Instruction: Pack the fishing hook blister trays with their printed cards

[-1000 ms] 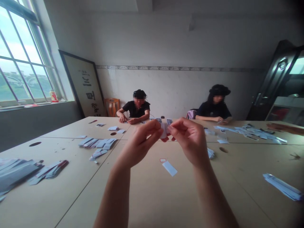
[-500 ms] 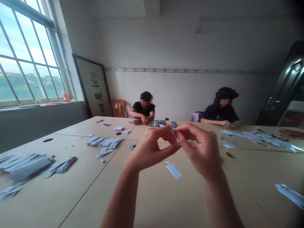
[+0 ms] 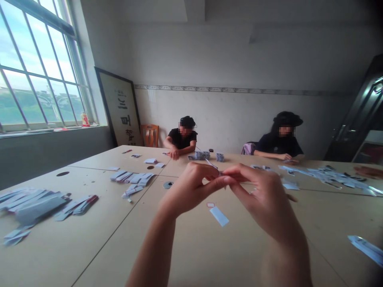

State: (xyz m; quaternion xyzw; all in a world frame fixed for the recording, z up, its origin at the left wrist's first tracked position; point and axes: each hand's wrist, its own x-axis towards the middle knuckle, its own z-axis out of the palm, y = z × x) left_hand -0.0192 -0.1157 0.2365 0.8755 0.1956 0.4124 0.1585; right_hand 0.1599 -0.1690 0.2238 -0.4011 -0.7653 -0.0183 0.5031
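Observation:
Both hands are raised over the table, with their fingertips meeting in the middle of the view. A small white paper piece (image 3: 212, 164) is pinched between them, mostly hidden by the fingers. My left hand (image 3: 196, 185) grips it between thumb and curled fingers. From the other side my right hand (image 3: 257, 189) pinches its edge with thumb and forefinger. Just below on the table lie a pale paper strip (image 3: 219, 216) and a small red-edged label (image 3: 210, 205).
Piles of paper strips (image 3: 38, 209) lie to the left, with another scattered pile (image 3: 332, 177) at the right and a bundle (image 3: 365, 249) at the right edge. Small stacks (image 3: 202, 155) stand at the back. Two people (image 3: 182, 137) sit across the table (image 3: 143, 247).
My right hand has turned and its fingertips have closed in on the left ones. The paper piece has tilted. Across the table, one person's hands have shifted left.

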